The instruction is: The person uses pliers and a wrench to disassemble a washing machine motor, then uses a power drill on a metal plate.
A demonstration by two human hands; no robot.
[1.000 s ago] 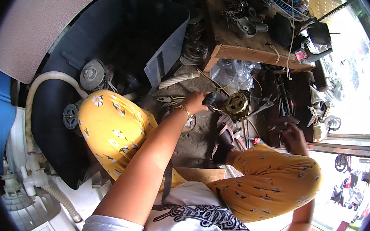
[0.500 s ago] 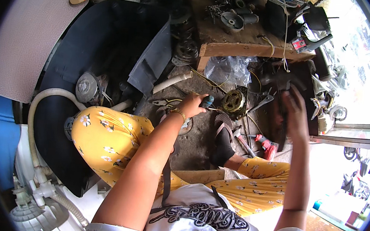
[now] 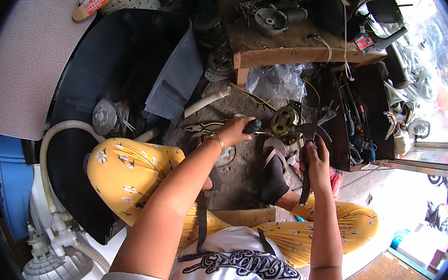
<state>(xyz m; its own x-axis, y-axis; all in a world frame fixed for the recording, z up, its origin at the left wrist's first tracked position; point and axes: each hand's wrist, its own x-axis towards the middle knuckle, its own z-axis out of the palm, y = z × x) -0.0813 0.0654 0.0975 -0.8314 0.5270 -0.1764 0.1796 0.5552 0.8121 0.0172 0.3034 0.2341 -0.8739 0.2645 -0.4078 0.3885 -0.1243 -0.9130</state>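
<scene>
I am watching the left hand [image 3: 234, 131] closing around the dark handle of a screwdriver [image 3: 252, 126], fingers wrapped tight, with the tip pointing rightward at the small electric motor [image 3: 283, 120] lying on the floor just beyond the knuckles. The motor is showing its coppery windings and a round metal frame; it is sitting just above the toe of the black sandal [image 3: 273, 168], which is resting below and between the two hands.

The right hand [image 3: 316, 167] is gripping the long handles of a pair of pliers [image 3: 308, 147], fingers closed on them, and the grey jaws are reaching up toward the motor's right side. I cannot tell whether the jaws are actually biting on a part or only touching it.

As I judge it, the step in hand is working a fastener on the motor: one tool bracing, the other turning. The next move, I think, is calling for the screwdriver tip to be seated squarely in its screw while the pliers are steadying the frame, since the motor is lying loose on the floor and may twist away.

Above both hands, a wooden worktop [image 3: 290, 52] is carrying other metal parts, well apart from the work. A corrugated white hose [image 3: 206, 102] is lying up and left of the left hand.
</scene>
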